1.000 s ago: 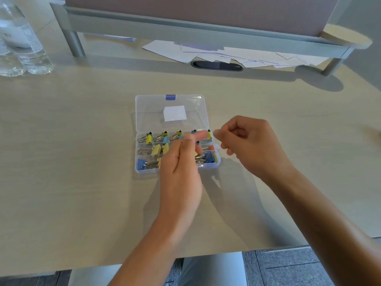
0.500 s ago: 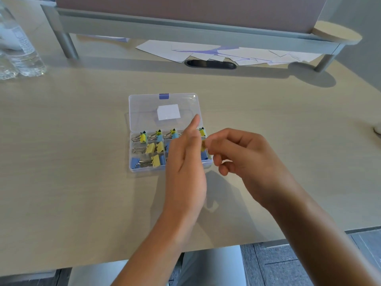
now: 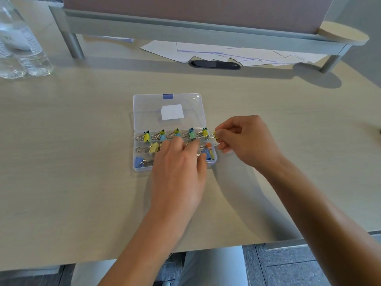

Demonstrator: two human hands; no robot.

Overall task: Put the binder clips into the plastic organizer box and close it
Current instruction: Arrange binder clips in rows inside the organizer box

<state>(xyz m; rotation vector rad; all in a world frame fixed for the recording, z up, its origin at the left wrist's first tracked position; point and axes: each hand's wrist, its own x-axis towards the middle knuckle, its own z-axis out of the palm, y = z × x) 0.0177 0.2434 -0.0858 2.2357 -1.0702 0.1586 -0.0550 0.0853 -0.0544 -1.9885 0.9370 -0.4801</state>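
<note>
Clear bottles [image 3: 24,44] far left, perhaps two

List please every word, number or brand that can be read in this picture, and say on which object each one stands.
No text is readable.
Water bottle label: fine print, too small and blurred to read.
White sticker on the organizer box lid: appears blank.
Papers under the shelf: only blue pen lines, no legible words.
Binder clips: no visible markings.
</note>
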